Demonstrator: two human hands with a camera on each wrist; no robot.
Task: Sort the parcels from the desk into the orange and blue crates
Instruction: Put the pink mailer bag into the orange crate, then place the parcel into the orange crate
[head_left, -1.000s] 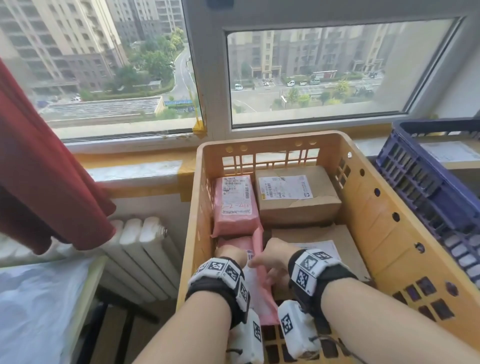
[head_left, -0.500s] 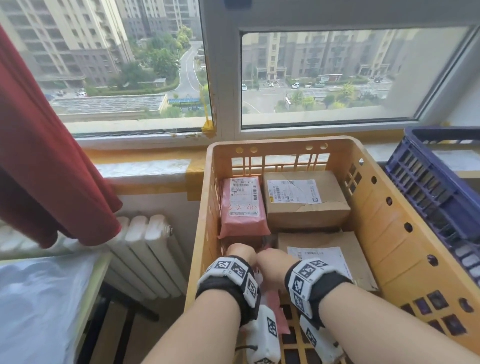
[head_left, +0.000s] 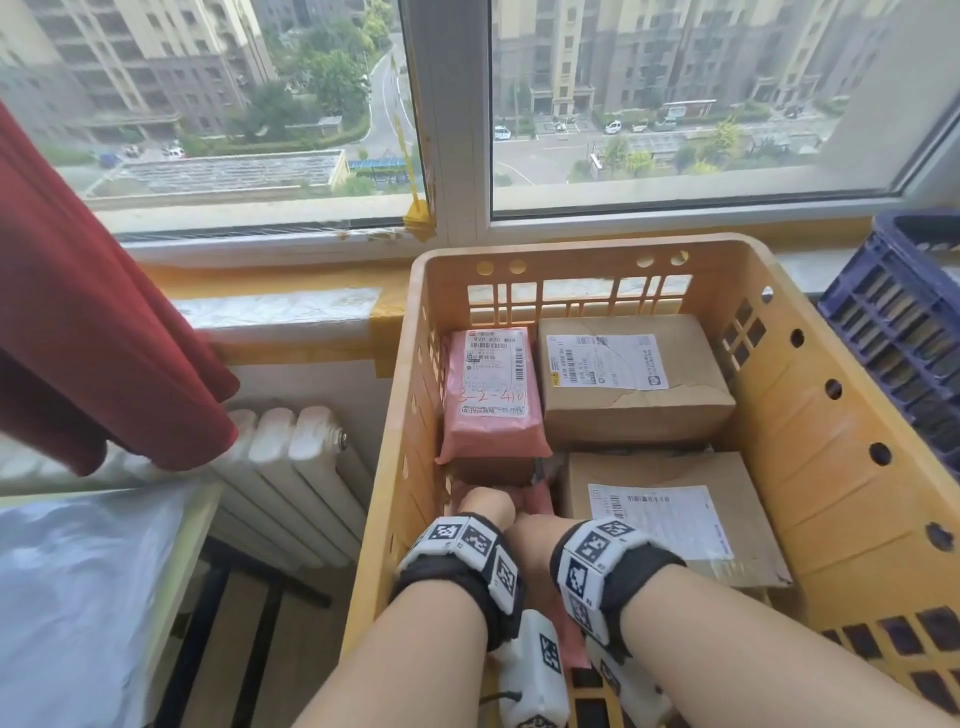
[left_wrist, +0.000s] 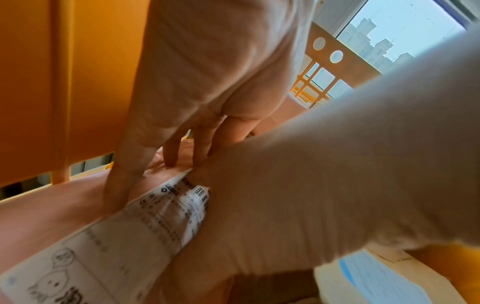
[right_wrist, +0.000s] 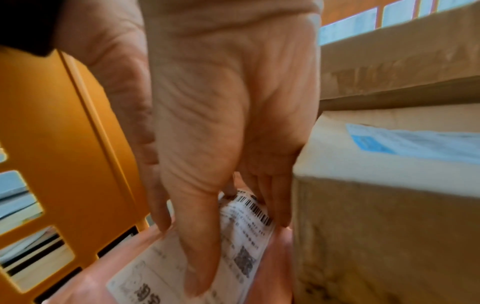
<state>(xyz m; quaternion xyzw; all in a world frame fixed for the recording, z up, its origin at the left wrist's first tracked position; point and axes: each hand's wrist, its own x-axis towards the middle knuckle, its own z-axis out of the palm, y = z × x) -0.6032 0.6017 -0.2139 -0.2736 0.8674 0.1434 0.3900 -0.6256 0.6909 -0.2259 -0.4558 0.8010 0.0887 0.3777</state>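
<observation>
Compared with a second earlier, both hands sit deeper in the orange crate (head_left: 810, 441), the pink parcel (head_left: 535, 501) now almost hidden beneath them. Head view: left hand (head_left: 485, 506) and right hand (head_left: 530, 535) lie side by side, left of a cardboard box (head_left: 670, 478). Left wrist view: straight fingers (left_wrist: 168, 152) press the parcel's pink film. Right wrist view: extended fingers (right_wrist: 200, 236) rest flat on its white label (right_wrist: 241, 242).

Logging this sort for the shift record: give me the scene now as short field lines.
crate in use: orange crate
already inside: pink mailer, two cardboard boxes
parcel in hand: pink parcel, low in the near left corner
left hand: fingers straight, pressing the parcel
right hand: fingers straight on its label
blue crate: at right, contents unclear
</observation>
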